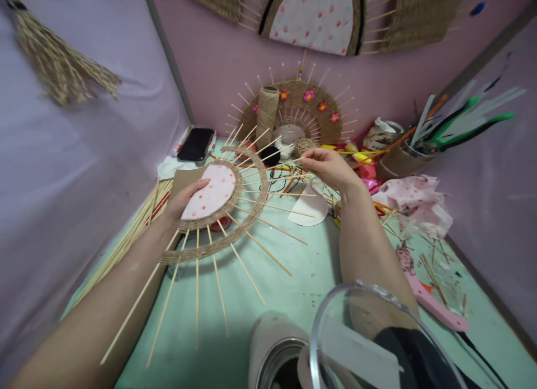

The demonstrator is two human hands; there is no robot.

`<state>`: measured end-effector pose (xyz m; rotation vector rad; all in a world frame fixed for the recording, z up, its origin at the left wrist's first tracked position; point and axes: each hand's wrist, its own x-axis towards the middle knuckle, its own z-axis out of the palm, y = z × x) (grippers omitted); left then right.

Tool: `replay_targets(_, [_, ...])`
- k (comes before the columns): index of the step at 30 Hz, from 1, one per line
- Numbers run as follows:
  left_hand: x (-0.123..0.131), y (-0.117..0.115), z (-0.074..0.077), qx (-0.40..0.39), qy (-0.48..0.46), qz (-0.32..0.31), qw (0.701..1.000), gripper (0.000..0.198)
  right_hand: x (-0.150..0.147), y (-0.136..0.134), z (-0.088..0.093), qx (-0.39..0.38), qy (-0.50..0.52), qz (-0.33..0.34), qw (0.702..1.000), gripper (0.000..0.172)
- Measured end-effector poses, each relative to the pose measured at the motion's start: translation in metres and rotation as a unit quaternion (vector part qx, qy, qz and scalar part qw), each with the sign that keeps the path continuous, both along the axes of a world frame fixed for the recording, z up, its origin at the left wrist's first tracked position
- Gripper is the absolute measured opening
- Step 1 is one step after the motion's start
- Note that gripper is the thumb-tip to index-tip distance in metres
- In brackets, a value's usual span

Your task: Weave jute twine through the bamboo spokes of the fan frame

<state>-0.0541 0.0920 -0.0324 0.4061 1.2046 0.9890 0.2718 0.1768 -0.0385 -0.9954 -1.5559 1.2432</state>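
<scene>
Head view: above the green tabletop (302, 283), left hand (187, 200) grips the dotted fabric half-disc (212, 193); right hand (329, 166) pinches one radial stick (285, 163). Two twine bands (264, 182) in place; stick ends (197, 336) bare.

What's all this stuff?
spoked piece: 1, tan and white, centre
loose sticks: many, pale, left
phone: 1, black, back
twine spool: 1, tan, back
flowered arch: 1, brown, back
tassel: 1, straw, left
dotted panel: 1, white, top
cup: 1, brown, right
glue gun: 1, pink, right
crumpled cloth: 1, pinkish, right
half circle: 1, white, centre
front can: 1, pale, bottom
table: 1, green, below
left hand: 1, on piece
right hand: 1, pinching spoke
</scene>
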Motion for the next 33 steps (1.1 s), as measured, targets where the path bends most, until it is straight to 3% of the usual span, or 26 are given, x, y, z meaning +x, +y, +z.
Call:
replay_targets(5, [0.001,-0.002,0.002,-0.016,-0.001,-0.025,1.000,0.046,-0.003,0.002,0.000,0.051,0.012,-0.005,0.999,0.017])
replay_targets(12, [0.000,-0.004,-0.002,-0.009,-0.005,-0.023,1.000,0.043,-0.016,0.000,0.009,0.135,-0.016,-0.140,0.981,0.014])
replay_targets(25, [0.001,-0.008,-0.002,-0.030,-0.029,-0.054,0.998,0.044,-0.015,0.005,0.001,0.085,0.025,-0.102,0.991,0.018])
replay_targets(33, [0.007,-0.013,-0.005,-0.025,-0.056,-0.069,0.996,0.047,-0.059,0.000,-0.010,0.056,-0.034,-0.082,0.995,0.028])
